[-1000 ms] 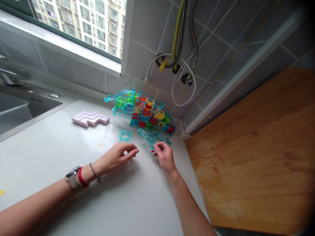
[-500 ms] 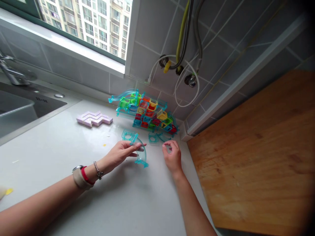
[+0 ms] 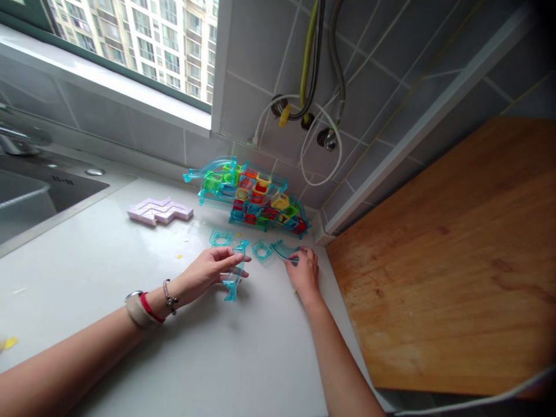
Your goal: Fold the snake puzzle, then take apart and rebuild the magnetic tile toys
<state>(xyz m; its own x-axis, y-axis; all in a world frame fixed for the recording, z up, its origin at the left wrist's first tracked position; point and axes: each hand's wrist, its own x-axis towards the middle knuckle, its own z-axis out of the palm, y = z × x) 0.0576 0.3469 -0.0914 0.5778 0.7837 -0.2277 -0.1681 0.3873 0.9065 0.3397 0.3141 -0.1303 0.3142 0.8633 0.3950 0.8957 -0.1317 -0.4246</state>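
Observation:
My left hand [image 3: 207,272] holds a curved, clear teal track piece [image 3: 235,271] upright just above the white counter [image 3: 130,272]. My right hand [image 3: 304,272] pinches a second curved teal piece [image 3: 283,250] that lies on the counter. Between and behind the hands lie two flat square teal frames [image 3: 220,237] [image 3: 262,249]. Further back, against the tiled wall, stands a built marble-run structure [image 3: 252,197] of teal, red, yellow and green blocks with a chute sticking out to the left.
A pale pink zigzag block piece [image 3: 158,209] lies left of the structure. A steel sink [image 3: 39,191] with a tap is at far left. A wooden board [image 3: 452,260] fills the right side. Hoses [image 3: 313,63] hang on the wall above.
My left hand took the curved teal piece and turned it more upright. My right hand moved from empty fingers to a second curved piece near the structure.

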